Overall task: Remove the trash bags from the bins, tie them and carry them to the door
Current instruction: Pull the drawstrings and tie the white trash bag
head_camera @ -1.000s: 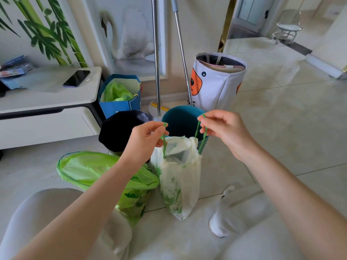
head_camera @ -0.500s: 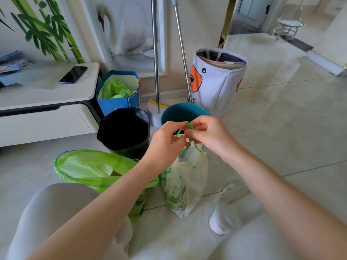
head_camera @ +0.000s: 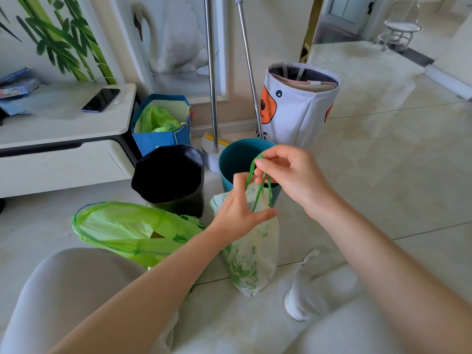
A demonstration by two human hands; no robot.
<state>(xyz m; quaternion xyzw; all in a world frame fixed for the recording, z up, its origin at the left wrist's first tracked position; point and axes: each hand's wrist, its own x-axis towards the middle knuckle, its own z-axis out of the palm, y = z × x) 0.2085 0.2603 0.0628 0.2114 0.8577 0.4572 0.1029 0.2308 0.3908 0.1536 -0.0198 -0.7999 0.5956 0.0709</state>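
A: Bags? Bins?
B: Green trash bag [head_camera: 122, 231] lay open on floor beside black bin [head_camera: 168, 180]; white trash bag [head_camera: 251, 254] hung before teal bin [head_camera: 237, 159].
A: Hands?
B: Right hand [head_camera: 293, 177] pinched green drawstrings [head_camera: 258, 185] up; left hand [head_camera: 237, 210] pinched them lower.

1. The small trash bag [head_camera: 251, 254] hangs before me, between my left hand [head_camera: 238, 213] and right hand [head_camera: 293, 175].
2. Just behind it stands the round bin [head_camera: 237, 159]; left of that, the lined bin [head_camera: 169, 180].
3. The open trash bag [head_camera: 132, 231] lies on the floor [head_camera: 383, 162] in front of the lined bin.
4. The fabric basket [head_camera: 298, 103] stands behind the round bin.
5. A phone [head_camera: 101, 99] lies on the table [head_camera: 63, 129] at far left.
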